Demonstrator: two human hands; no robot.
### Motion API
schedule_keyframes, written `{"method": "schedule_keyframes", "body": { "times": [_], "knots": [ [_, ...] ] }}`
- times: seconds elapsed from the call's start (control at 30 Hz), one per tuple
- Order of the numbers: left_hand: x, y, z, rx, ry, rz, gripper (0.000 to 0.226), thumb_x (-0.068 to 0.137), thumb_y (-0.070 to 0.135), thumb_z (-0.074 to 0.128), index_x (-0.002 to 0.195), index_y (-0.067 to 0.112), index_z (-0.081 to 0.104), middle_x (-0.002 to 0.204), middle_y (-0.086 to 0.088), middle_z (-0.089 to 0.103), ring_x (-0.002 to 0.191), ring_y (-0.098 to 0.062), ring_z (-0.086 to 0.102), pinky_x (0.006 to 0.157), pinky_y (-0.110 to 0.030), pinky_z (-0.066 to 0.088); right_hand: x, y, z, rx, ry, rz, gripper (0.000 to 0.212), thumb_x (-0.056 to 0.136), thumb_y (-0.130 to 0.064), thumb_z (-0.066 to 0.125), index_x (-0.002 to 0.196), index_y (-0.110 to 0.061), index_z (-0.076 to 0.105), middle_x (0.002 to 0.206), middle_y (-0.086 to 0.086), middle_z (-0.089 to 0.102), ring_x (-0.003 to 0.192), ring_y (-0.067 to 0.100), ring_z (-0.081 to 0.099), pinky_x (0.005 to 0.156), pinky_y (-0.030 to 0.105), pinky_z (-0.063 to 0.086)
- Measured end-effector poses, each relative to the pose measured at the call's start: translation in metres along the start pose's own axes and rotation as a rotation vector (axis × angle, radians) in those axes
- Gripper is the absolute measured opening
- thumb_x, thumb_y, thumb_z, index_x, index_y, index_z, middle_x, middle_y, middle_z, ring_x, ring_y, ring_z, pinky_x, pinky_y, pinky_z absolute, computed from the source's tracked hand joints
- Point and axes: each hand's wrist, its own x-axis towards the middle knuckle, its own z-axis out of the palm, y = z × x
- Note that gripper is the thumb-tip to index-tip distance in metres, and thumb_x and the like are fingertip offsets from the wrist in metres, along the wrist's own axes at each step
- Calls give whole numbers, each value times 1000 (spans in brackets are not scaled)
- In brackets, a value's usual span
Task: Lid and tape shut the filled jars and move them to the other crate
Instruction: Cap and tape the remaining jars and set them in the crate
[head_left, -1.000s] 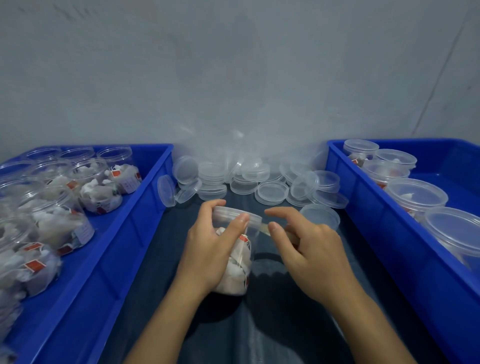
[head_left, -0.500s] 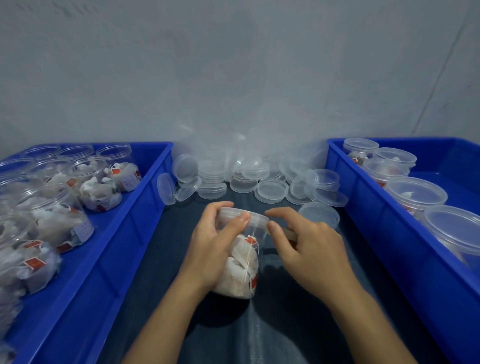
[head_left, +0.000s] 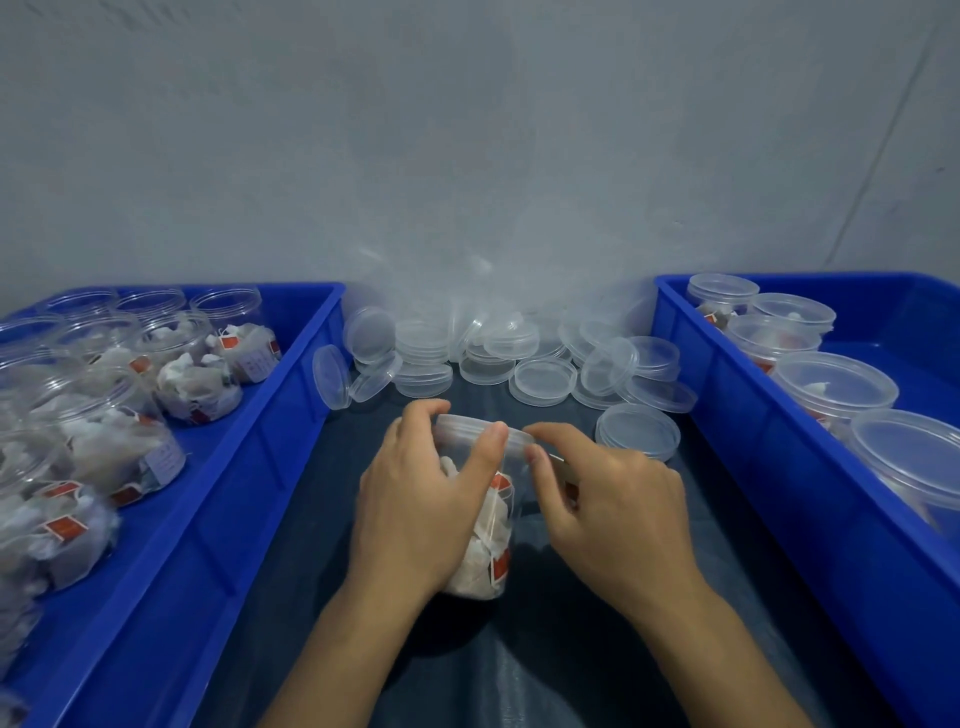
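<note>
The left hand wraps the filled jar, thumb up on its lid. The right hand, just right of the jar, has forefinger and thumb curled against the lid's rim; whether they pinch tape is unclear. The jar stands between both crates.

Left hand grips a clear lidded jar of white sachets with red tags, thumb across the lid's rim. Right hand sits at the jar's right side, forefinger and thumb pinched at the lid edge; what they pinch is too blurred to tell. Jar stands on a dark cloth. Loose clear lids heaped behind. Left blue crate holds open filled jars; right blue crate holds lidded ones.
</note>
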Motion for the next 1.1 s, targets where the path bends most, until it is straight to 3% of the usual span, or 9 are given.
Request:
{"method": "schedule_keyframes", "body": {
  "times": [0.1, 0.23, 0.33, 0.5, 0.63, 0.8, 1.1],
  "knots": [
    [-3, 4, 3, 80, 1, -1, 87, 80, 89, 32, 147, 36, 46, 137, 11, 63, 122, -16, 60, 92, -34, 43, -1, -5, -2, 1, -3, 11, 26, 99, -43, 53, 114, -34, 72, 67, -10, 69, 59, 18, 66, 51, 38, 51],
    [-3, 4, 7, 41, -71, -43, 86, 88, 81, 44, 159, 35, 31, 152, 5, 52, 135, -23, 54, 101, -39, 44, -3, -7, -5, 102, -94, 65, 47, 96, -44, 34, 129, -36, 66, 81, -10, 73, 72, 16, 66, 62, 41, 50],
    [4, -1, 3, -115, -88, -60, 75, 93, 76, 53, 154, 35, 41, 144, 5, 59, 130, -17, 57, 110, -44, 47, -2, -6, -7, 152, -116, 62, 53, 92, -38, 31, 135, -40, 62, 74, -13, 65, 69, 15, 59, 60, 41, 46],
    [10, -11, -5, -301, -91, -97, 71, 79, 75, 58, 140, 38, 56, 122, 13, 69, 114, -6, 66, 103, -39, 53, 2, -1, -7, 123, -124, 62, 43, 97, -50, 35, 134, -43, 57, 60, -22, 41, 61, 10, 50, 59, 39, 44],
    [13, -15, -3, -410, -109, -110, 64, 74, 77, 62, 127, 40, 64, 111, 16, 74, 105, -3, 70, 102, -44, 55, 3, 2, -7, 53, -93, 48, 39, 98, -48, 40, 129, -40, 62, 65, -16, 58, 64, 15, 60, 56, 36, 46],
    [15, -18, -2, -495, -137, -98, 52, 76, 74, 66, 117, 42, 69, 109, 14, 76, 103, -5, 72, 100, -46, 56, 5, 5, -7, 56, -159, 88, 39, 99, -51, 41, 132, -43, 60, 72, -13, 66, 70, 17, 65, 64, 42, 54],
    [12, -16, -1, -606, -183, -77, 57, 76, 66, 70, 124, 36, 68, 107, 6, 76, 102, -16, 75, 94, -45, 58, 6, 8, -8, 127, -248, 153, 39, 98, -52, 48, 137, -54, 56, 54, -18, 52, 70, 12, 60, 71, 40, 53]
  ]
}}
